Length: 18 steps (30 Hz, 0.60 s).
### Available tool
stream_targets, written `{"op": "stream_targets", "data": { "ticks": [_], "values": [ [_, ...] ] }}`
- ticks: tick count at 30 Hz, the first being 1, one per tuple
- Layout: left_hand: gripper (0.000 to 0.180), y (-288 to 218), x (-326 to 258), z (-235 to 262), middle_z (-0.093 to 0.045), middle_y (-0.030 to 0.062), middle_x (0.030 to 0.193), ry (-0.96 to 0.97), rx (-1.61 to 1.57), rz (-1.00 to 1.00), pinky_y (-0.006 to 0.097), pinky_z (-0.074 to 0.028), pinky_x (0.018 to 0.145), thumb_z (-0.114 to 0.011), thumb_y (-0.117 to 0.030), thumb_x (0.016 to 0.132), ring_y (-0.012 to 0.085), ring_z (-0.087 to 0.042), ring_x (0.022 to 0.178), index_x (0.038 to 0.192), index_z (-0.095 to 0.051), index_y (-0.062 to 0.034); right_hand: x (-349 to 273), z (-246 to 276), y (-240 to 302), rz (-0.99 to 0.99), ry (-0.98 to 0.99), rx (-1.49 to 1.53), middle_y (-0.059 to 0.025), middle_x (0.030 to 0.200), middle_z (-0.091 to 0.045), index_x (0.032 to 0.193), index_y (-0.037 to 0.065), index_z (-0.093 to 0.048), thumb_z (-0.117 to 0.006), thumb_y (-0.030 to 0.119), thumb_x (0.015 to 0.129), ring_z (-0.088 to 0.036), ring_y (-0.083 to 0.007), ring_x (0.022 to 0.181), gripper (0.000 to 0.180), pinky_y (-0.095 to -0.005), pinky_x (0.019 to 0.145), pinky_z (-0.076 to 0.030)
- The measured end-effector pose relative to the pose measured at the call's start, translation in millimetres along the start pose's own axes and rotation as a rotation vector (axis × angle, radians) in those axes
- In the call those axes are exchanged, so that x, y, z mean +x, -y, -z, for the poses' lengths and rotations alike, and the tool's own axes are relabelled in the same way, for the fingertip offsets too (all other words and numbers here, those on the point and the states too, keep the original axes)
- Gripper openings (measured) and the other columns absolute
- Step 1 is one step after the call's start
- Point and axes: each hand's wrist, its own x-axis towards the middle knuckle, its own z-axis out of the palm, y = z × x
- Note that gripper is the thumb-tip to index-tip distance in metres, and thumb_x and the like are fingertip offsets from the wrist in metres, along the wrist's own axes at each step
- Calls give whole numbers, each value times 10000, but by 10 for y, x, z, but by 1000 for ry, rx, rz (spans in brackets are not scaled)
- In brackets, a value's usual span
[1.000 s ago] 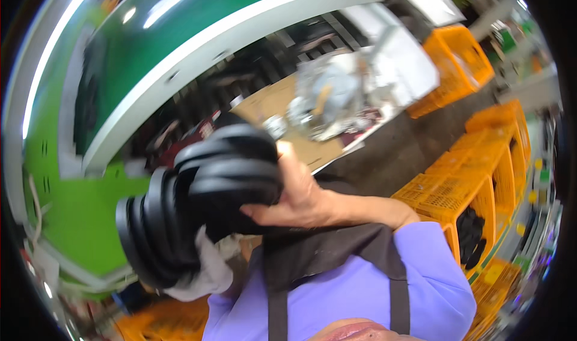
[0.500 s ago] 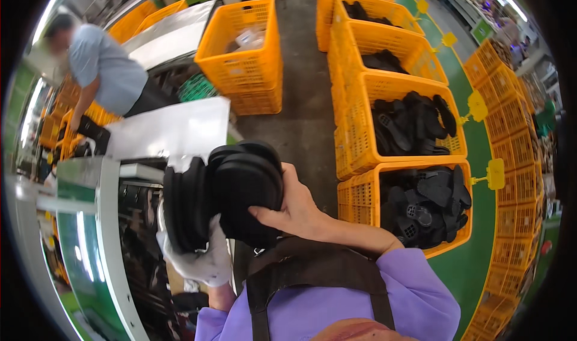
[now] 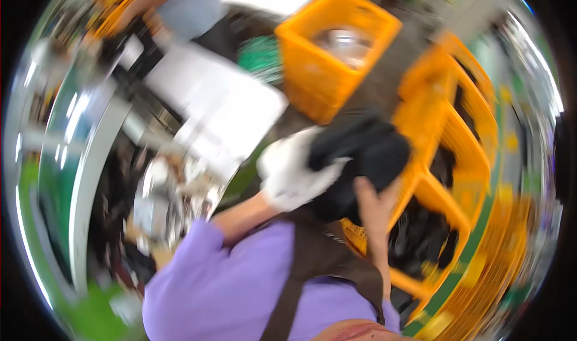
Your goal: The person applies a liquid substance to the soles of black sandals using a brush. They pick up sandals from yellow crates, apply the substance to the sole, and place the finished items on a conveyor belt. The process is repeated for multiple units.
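Note:
A thick stack of black shoe soles (image 3: 375, 146) is held in front of my chest, blurred by motion. My left hand (image 3: 294, 170), in a white glove, grips the stack from its left side with the thumb across it. My bare right hand (image 3: 377, 206) is closed on the stack's lower right side, thumb up against the soles. Just beyond my right hand are orange crates (image 3: 415, 124) with black soles (image 3: 418, 236) lying in them.
Ahead stands another orange crate (image 3: 315, 88) with clear plastic-looking stuff inside. A white tabletop (image 3: 222, 97) lies at the left, with green strapping (image 3: 261, 58) behind it. At the far left a co-worker (image 3: 189, 7) bends over. Machine framing (image 3: 90, 179) borders my left.
I have turned toward the right, and the stack has swung from my left over to the crates' side. Both hands still hold it, and my view has tilted.

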Motion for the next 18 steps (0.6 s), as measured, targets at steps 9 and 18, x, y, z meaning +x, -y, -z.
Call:
{"op": "stream_targets", "data": {
  "ticks": [9,18],
  "values": [
    [494,165,1349,-984,-646,105,751,-84,71,-141,377,-490,565,-827,-303,607,304,-617,591,984,-625,-56,1643,58,-309,-73,38,150,-173,1305,-458,1348,-64,-335,-673,70,775,-463,-237,1191,678,-319,1040,-316],
    [514,-192,1917,-3046,-676,149,776,276,-60,-159,338,-530,619,-834,-211,645,282,-677,677,1025,-556,-5,2623,1162,-1269,-254,-155,290,-155,1203,-513,1268,-63,-381,-683,144,782,-514,-219,1095,608,-326,957,-404]
  ]
}}
